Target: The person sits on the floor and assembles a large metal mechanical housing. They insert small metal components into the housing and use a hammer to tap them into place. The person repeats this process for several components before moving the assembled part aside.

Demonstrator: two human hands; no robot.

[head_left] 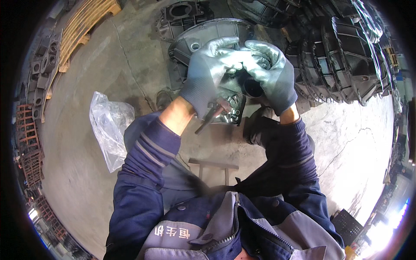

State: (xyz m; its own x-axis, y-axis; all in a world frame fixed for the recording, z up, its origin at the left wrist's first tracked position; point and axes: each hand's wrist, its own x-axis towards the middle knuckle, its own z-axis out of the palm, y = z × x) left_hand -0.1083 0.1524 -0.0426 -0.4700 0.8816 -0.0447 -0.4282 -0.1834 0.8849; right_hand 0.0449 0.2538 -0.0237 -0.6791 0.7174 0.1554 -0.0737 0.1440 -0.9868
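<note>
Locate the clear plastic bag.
Head view, the person's left: the clear plastic bag lies crumpled on the concrete floor, beside the left sleeve.

a cracked concrete floor is ringed by stacked dark castings, a wooden pallet and a crumpled plastic bag.

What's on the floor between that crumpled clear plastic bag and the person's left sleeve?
Nothing: in the head view only bare grey concrete floor lies between the crumpled clear plastic bag and the dark blue left sleeve, which nearly meet.
</note>
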